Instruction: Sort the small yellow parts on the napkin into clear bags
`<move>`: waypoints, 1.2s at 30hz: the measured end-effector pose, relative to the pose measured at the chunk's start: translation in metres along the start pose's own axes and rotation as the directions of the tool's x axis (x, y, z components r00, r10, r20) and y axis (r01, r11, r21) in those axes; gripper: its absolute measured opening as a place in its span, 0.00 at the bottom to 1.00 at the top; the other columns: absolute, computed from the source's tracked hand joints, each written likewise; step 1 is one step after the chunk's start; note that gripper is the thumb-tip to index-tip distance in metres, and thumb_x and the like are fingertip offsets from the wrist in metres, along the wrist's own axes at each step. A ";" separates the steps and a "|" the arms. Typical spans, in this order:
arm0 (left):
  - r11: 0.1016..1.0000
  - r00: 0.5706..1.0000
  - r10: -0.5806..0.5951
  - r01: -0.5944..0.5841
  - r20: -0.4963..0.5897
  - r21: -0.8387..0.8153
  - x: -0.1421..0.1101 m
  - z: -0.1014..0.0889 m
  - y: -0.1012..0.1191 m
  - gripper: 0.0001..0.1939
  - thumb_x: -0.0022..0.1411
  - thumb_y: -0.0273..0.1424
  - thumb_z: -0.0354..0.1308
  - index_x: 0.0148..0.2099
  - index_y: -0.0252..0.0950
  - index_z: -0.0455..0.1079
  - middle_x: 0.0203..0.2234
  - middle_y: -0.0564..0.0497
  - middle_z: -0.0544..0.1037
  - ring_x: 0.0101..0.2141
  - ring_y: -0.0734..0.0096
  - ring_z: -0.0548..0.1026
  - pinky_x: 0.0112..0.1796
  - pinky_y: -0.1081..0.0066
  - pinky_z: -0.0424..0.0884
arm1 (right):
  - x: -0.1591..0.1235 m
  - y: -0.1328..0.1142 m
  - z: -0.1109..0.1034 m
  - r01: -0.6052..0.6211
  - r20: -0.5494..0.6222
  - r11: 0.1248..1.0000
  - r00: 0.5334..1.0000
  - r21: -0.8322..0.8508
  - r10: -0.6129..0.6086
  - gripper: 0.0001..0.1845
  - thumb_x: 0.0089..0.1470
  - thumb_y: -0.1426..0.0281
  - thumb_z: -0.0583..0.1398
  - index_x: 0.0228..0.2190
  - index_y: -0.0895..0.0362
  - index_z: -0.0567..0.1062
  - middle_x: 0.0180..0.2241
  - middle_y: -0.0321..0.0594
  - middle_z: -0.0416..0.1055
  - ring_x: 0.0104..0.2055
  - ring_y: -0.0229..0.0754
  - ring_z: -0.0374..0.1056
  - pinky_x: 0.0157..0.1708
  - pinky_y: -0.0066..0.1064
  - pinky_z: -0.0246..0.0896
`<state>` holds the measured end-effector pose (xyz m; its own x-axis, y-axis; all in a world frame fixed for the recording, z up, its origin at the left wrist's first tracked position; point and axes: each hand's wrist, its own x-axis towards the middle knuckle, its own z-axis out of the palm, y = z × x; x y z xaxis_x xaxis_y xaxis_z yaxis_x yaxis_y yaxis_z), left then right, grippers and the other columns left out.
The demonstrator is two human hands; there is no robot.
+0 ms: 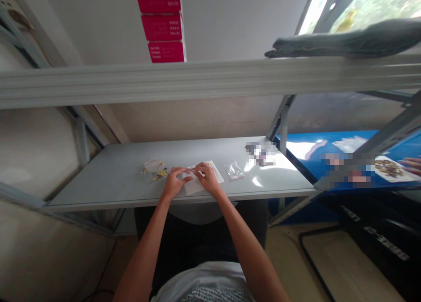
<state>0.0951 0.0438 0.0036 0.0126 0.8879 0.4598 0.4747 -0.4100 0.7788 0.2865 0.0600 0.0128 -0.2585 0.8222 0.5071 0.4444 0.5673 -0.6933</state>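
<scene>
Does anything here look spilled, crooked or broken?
Nothing plainly stands out. Small yellowish pieces lie at the clear bag beside the left hand, but I can't tell whether any spilled out. The red boxes above sit stacked, without visible damage.

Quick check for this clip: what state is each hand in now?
Left hand: fingers bent at the white sheet; grip cannot be told.
Right hand: fingers curled over the same sheet; whether it pinches anything is too small to tell.

**Bright glare, soft detail**

Daylight enters through the window [388,5], above and right of the right grip [207,178], leaving white glare on the table [112,172] beside it. Leftward, light dims. Fine detail blurs; pixelation masks two rightward patches; wide-angle distortion stretches edges.
</scene>
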 end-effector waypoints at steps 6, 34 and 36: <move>0.994 0.990 -0.092 0.085 -0.105 -0.062 -0.001 0.001 -0.009 0.21 0.52 0.45 0.72 0.44 0.37 0.80 0.44 0.43 0.82 0.47 0.55 0.78 0.54 0.56 0.70 | -0.001 0.005 0.006 -0.181 -0.173 0.934 0.976 -0.307 0.132 0.14 0.64 0.73 0.58 0.42 0.54 0.84 0.42 0.47 0.75 0.47 0.49 0.66 0.49 0.37 0.62; 1.000 1.000 0.013 -0.014 0.015 0.011 -0.001 -0.003 0.004 0.19 0.55 0.46 0.69 0.44 0.41 0.81 0.42 0.46 0.81 0.48 0.55 0.75 0.55 0.55 0.68 | 0.000 -0.011 -0.002 0.060 -0.062 0.998 0.996 0.007 -0.060 0.06 0.62 0.71 0.63 0.35 0.54 0.82 0.40 0.42 0.75 0.47 0.43 0.70 0.53 0.35 0.61; 1.000 1.000 -0.003 0.003 0.013 0.006 -0.001 -0.003 0.001 0.20 0.55 0.47 0.70 0.45 0.40 0.81 0.42 0.46 0.81 0.48 0.55 0.76 0.55 0.56 0.68 | 0.000 -0.010 -0.002 0.077 -0.036 0.997 0.996 0.013 -0.076 0.08 0.63 0.71 0.61 0.37 0.54 0.82 0.41 0.42 0.75 0.47 0.43 0.70 0.52 0.35 0.61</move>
<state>0.0930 0.0420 0.0053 0.0230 0.8918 0.4519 0.4799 -0.4064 0.7775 0.2837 0.0541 0.0208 -0.2605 0.7742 0.5768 0.4122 0.6294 -0.6587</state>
